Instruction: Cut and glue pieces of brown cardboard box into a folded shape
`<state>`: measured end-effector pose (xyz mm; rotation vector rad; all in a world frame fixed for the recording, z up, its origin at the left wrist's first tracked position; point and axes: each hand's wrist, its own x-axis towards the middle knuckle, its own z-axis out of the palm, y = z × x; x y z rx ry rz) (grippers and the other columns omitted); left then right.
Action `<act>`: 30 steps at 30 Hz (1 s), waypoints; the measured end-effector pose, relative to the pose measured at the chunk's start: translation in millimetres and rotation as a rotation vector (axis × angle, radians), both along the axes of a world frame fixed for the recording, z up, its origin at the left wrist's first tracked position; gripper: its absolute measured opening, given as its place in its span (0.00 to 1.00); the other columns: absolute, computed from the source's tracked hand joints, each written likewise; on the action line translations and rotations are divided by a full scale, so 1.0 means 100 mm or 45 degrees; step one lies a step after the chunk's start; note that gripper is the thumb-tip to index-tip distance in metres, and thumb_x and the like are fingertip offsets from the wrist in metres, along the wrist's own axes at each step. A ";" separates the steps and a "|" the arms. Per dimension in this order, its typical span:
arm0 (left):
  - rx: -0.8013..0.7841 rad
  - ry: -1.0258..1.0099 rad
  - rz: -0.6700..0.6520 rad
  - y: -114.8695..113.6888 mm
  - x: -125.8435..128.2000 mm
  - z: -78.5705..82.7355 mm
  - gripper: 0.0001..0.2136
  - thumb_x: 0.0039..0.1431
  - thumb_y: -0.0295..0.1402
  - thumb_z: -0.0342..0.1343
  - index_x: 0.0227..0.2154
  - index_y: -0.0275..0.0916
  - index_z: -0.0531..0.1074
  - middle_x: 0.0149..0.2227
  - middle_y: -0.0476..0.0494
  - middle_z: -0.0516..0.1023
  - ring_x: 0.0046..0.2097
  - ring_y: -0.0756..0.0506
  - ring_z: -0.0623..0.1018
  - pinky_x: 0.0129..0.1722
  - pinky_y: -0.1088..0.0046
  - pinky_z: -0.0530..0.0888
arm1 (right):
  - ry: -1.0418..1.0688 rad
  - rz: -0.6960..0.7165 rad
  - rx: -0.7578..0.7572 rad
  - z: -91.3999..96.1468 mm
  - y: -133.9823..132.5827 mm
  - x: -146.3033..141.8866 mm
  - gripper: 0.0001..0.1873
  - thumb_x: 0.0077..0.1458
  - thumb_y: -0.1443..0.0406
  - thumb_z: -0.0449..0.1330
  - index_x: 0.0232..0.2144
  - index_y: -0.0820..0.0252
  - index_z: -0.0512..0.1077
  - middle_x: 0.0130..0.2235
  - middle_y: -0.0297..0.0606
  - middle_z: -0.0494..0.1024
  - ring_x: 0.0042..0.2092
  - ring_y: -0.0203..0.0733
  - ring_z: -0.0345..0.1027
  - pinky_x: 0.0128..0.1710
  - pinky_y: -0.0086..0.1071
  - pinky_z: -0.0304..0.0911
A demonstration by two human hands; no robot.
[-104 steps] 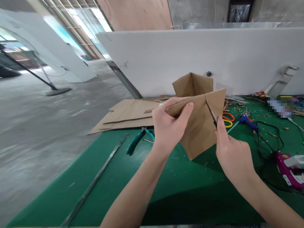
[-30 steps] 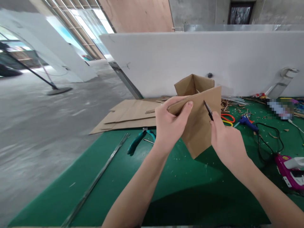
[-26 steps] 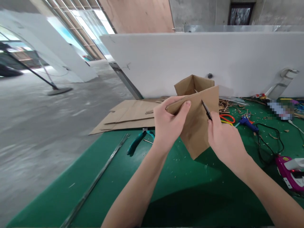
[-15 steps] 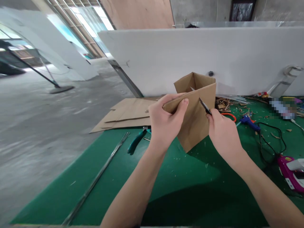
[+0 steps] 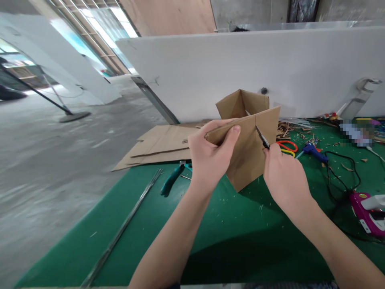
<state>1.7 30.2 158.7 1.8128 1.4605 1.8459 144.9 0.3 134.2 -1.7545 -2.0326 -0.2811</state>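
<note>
My left hand pinches the upper left edge of an open-topped brown cardboard box, thumb on the near panel and fingers behind it. My right hand is closed round a knife with a slim blade and a dark grip mostly hidden in the fist. The blade passes through the near panel just below its top edge, where a short vertical slit shows, and a pale tip appears inside the box. To the right of the slit, the panel stands out from the side wall.
Flat cardboard sheets lie at the table's left edge. Teal-handled pliers and a bundle of thin rods are nearer. Right are red-and-yellow handles, a blue glue gun, cables and a magenta power strip. A white board stands behind.
The near panel's right part has swung outward from the box's side wall. My right hand and the knife have shifted slightly right and down. My left hand keeps its grip; the view has shifted slightly.
</note>
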 end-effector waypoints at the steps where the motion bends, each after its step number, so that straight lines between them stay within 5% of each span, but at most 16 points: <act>1: 0.001 0.003 0.009 0.01 0.00 0.00 0.06 0.54 0.40 0.60 0.34 0.47 0.78 0.32 0.50 0.80 0.35 0.45 0.79 0.34 0.67 0.77 | 0.005 0.006 -0.024 0.00 0.01 -0.01 0.13 0.65 0.64 0.42 0.32 0.63 0.63 0.20 0.39 0.71 0.21 0.38 0.66 0.21 0.28 0.41; 20: 0.085 -0.022 -0.013 0.12 -0.05 -0.08 0.06 0.54 0.40 0.60 0.32 0.47 0.78 0.29 0.51 0.79 0.31 0.46 0.78 0.28 0.70 0.74 | 0.100 0.036 -0.215 -0.17 0.11 -0.09 0.15 0.67 0.63 0.37 0.37 0.64 0.60 0.26 0.44 0.75 0.27 0.46 0.72 0.22 0.31 0.50; 30: 0.053 -0.026 -0.034 0.09 -0.04 -0.06 0.06 0.55 0.40 0.60 0.32 0.45 0.77 0.28 0.52 0.79 0.30 0.48 0.78 0.25 0.71 0.73 | 0.139 0.017 -0.240 -0.26 0.11 -0.09 0.13 0.66 0.64 0.39 0.37 0.64 0.60 0.25 0.44 0.74 0.25 0.44 0.71 0.21 0.30 0.47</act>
